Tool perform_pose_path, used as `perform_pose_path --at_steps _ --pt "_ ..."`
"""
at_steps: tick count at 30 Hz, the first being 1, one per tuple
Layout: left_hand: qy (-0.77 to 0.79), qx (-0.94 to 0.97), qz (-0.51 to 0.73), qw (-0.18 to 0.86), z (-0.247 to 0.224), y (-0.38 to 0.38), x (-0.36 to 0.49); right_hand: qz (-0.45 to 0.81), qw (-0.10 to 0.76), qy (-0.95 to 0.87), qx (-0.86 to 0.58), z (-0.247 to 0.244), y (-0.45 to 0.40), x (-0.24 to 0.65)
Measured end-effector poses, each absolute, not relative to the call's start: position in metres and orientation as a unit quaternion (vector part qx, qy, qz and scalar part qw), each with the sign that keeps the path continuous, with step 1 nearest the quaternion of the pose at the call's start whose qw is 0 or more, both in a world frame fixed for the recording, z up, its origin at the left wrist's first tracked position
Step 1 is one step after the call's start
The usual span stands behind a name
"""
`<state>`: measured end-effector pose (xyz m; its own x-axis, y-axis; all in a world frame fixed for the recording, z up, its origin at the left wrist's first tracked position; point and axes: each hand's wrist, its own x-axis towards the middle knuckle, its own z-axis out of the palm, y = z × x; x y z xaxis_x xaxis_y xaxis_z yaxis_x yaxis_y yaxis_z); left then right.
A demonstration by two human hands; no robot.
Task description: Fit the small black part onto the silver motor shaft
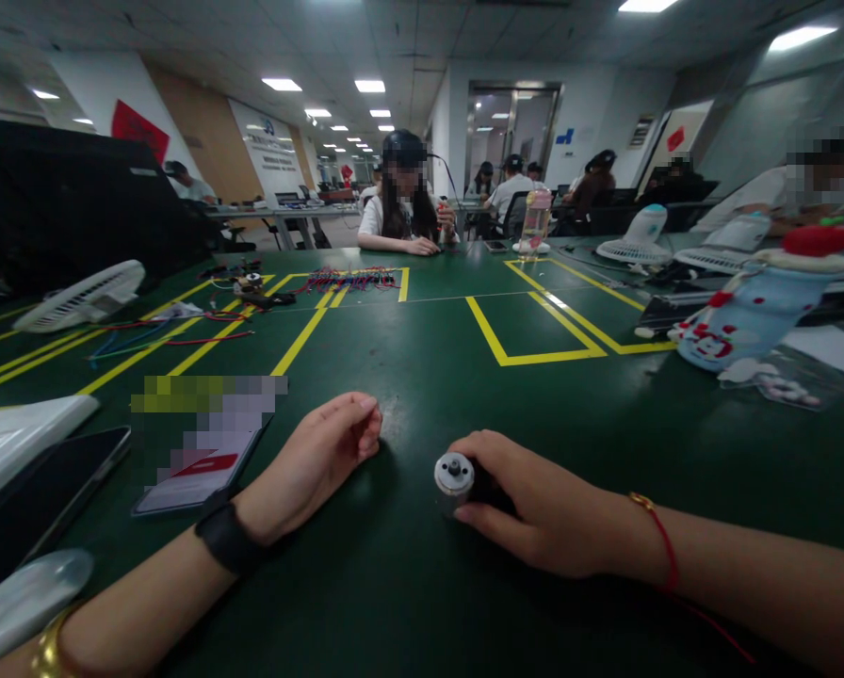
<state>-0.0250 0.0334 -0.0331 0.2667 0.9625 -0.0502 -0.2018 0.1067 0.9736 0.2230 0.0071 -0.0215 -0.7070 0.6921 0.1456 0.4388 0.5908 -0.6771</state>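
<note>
A small silver cylindrical motor (454, 482) stands upright on the green table (408, 377), its shaft end facing up. My right hand (535, 504) is wrapped round it from the right, thumb on the near side and index finger on the far side. To the left, my left hand (327, 452) rests on its side with the fingers curled in; whether anything is inside them is hidden. A phone (206, 471) with a lit, partly blurred screen lies beside my left wrist.
Loose wires (174, 330) and small parts lie at the left, near a white fan (83, 297). A blue cup (754, 311) stands at the right. A person (400, 207) sits across the table, by a wire bundle (355, 279) and a clear bottle (536, 221).
</note>
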Motion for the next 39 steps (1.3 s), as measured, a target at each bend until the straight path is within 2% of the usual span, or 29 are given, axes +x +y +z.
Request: perform_pose_path --at_steps 9,18,21,24,28,39 --pt "0.406 0.542 0.429 0.598 -0.035 0.034 -0.02 0.308 0.203 -0.869 -0.331 -0.021 0.008 0.221" --pt "0.43 0.63 0.41 0.499 -0.034 0.027 -0.005 0.306 0.2 -0.871 -0.329 -0.019 0.007 0.22" --pt "0.419 0.675 0.401 0.456 -0.018 0.019 -0.001 0.309 0.202 -0.87 -0.325 -0.02 0.008 0.22" --pt "0.379 0.795 0.349 0.321 -0.002 0.012 0.001 0.31 0.206 -0.874 -0.313 -0.02 0.009 0.22" --pt "0.37 0.843 0.294 0.257 0.006 0.008 0.002 0.309 0.2 -0.872 -0.322 -0.02 0.01 0.219" --pt "0.41 0.789 0.341 0.306 0.006 0.006 -0.002 0.306 0.205 -0.874 -0.316 -0.021 0.01 0.22"
